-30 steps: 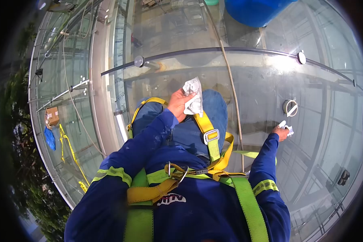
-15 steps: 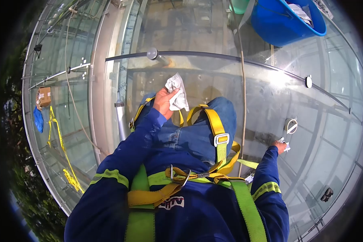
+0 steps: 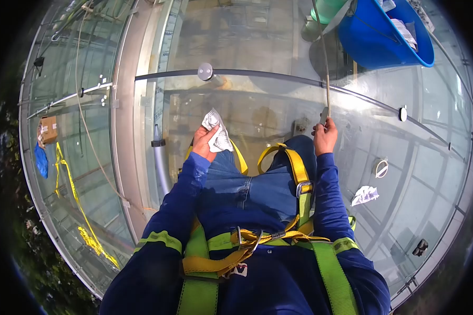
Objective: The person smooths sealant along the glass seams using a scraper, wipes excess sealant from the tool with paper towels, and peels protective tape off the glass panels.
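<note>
Close above my lap, my left hand [image 3: 204,143] pinches a crumpled sheet of printed paper [image 3: 218,135], which hangs out to the right of the fingers. My right hand [image 3: 325,137] is beyond my right knee, its fingers closed around a small grey, flat-looking object [image 3: 324,114] whose kind I cannot tell. A thin rope [image 3: 327,68] runs down to that hand and disappears behind it. Another crumpled piece of paper [image 3: 365,195] lies on the glass to the right, below a white ring like a tape roll [image 3: 381,168].
A blue bucket [image 3: 373,44] with papers inside stands at the upper right, beside a green container [image 3: 328,10]. A dark seam [image 3: 257,74] with round metal fittings crosses the glass. Far left are a cardboard box [image 3: 47,129] and yellow tape [image 3: 71,184].
My right hand has left the crumpled paper on the right and moved forward and left, now holding the grey object. My left hand still holds its paper, slightly lower.
</note>
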A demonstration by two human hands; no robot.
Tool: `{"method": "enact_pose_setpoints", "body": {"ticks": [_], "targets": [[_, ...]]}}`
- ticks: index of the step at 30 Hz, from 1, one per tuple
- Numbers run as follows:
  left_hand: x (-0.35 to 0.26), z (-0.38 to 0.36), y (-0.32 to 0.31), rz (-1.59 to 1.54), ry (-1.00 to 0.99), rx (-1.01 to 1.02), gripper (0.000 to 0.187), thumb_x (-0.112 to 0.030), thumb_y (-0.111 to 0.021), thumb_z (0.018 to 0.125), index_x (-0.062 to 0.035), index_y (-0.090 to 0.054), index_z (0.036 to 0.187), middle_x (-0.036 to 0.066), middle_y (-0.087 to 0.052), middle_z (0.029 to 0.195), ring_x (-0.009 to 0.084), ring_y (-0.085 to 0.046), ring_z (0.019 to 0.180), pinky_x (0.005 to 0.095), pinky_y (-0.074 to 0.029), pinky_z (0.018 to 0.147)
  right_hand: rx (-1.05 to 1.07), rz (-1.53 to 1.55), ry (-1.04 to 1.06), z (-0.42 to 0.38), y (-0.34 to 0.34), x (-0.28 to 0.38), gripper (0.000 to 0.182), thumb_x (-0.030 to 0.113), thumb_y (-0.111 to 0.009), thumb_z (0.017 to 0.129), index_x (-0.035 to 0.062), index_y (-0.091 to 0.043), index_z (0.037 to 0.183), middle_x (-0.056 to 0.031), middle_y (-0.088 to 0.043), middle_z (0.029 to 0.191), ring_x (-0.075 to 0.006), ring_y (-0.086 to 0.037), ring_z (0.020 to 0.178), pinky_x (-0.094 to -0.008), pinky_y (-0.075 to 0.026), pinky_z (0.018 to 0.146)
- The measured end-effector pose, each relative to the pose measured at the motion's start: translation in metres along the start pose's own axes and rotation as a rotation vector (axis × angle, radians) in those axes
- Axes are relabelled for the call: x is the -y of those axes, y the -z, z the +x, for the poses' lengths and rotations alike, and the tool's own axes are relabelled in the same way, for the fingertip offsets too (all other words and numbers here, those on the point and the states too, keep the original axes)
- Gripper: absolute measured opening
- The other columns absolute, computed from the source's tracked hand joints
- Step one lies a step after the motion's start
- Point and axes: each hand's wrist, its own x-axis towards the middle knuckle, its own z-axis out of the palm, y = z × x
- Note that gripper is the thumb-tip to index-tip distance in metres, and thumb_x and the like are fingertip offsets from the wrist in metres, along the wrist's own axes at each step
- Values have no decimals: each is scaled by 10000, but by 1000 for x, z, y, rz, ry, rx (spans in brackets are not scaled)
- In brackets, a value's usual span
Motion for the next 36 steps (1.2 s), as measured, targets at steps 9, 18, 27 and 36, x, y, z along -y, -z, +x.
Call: {"method": "enact_pose_setpoints", "body": {"ticks": [9, 18, 27, 36], "targets": [[-17, 6, 41, -243, 101, -31, 120, -99, -563, 955, -96, -601, 1068, 106, -674, 921, 191, -654, 772, 358, -515, 631, 143, -430, 124, 2, -300, 60, 322, 146, -672, 730, 77, -662, 1044, -133, -693, 840, -323, -669, 828, -433, -523, 817], [-26, 14, 63, -364, 209, -10, 183, -104, -537, 967, -75, -558, 1146, 120, -651, 924, 220, -624, 753, 362, -507, 614, 42, -430, 158, -4, -381, 50, 271, 176, -692, 739, 79, -638, 986, -138, -659, 903, -327, -647, 842, -451, -512, 779], [-24, 14, 68, -417, 256, -19, 230, -114, -567, 947, -55, -549, 1169, 127, -644, 937, 226, -613, 757, 369, -504, 613, -72, -556, 260, -8, -401, 39, 212, 166, -700, 731, 72, -637, 911, -114, -661, 846, -304, -650, 798, -439, -508, 746], [-21, 15, 72, -428, 237, 38, 269, -110, -559, 949, -56, -535, 1211, 132, -635, 975, 223, -601, 773, 370, -504, 633, 50, -575, 126, -8, -403, 40, 218, 194, -672, 751, 116, -632, 950, -105, -646, 986, -294, -628, 912, -449, -404, 868]]}}
